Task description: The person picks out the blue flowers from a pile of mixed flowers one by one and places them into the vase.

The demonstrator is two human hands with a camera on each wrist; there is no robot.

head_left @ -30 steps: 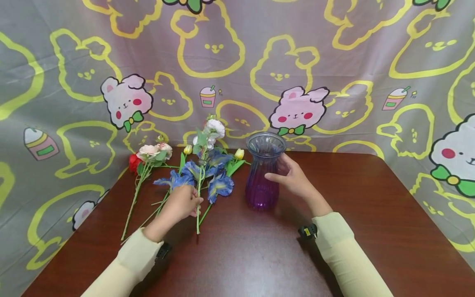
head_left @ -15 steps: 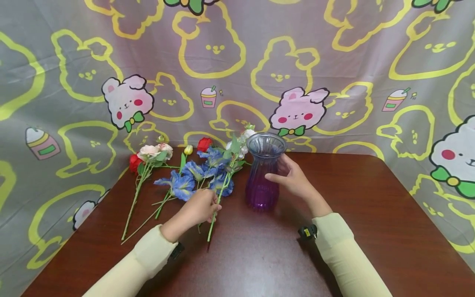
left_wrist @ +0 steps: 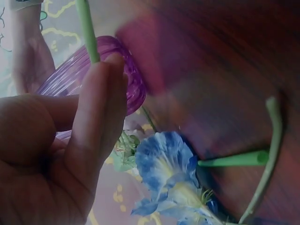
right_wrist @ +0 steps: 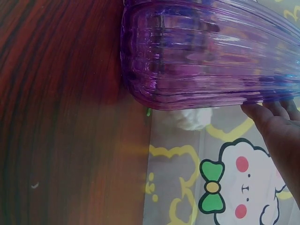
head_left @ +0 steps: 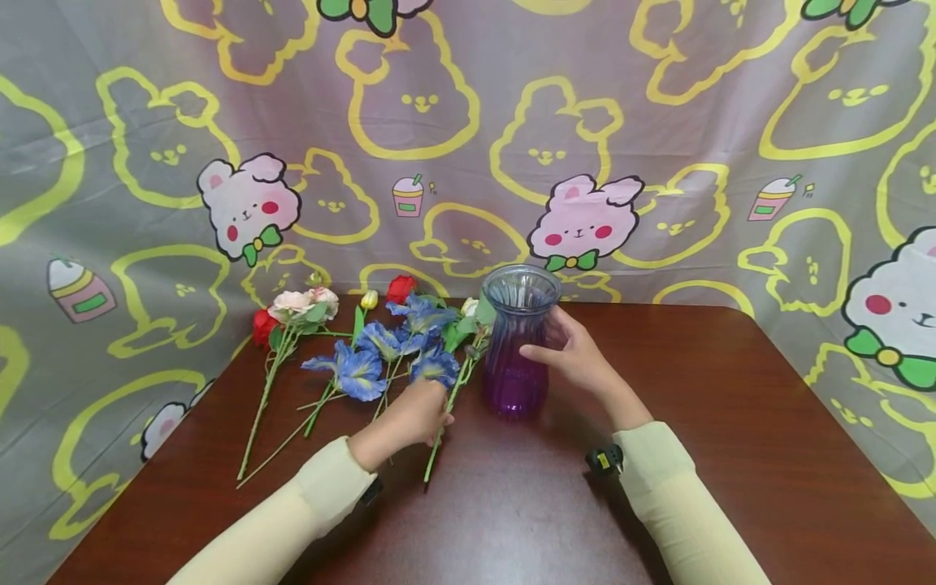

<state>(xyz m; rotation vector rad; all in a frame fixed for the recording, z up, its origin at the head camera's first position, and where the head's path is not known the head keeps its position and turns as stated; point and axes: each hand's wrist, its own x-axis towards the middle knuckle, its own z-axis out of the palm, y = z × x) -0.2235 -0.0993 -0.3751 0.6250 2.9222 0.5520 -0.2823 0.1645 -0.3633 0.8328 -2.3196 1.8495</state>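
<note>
My left hand (head_left: 413, 413) pinches the green stem (head_left: 453, 394) of a flower between thumb and fingers. The stem's lower end (left_wrist: 86, 28) sticks out past the fingertips in the left wrist view. Its upper part passes behind the vase in the head view, hiding the bloom; a white bloom (right_wrist: 194, 119) shows past the vase in the right wrist view. The ribbed glass vase (head_left: 516, 357), purple below and bluish at the rim, stands upright on the table. My right hand (head_left: 581, 357) holds it from the right, thumb in front and fingers behind.
Blue irises (head_left: 358, 370) lie left of the vase. Beyond them are a red flower (head_left: 400, 288) and a yellow tulip (head_left: 369, 300). Pink roses (head_left: 292, 305) on a long stem lie farther left. A patterned curtain (head_left: 673, 122) hangs behind the brown table (head_left: 695, 382).
My left hand has moved right with the flower, toward the vase. Its white bloom has gone behind the vase, uncovering the red flower and irises. The right hand and vase have stayed put.
</note>
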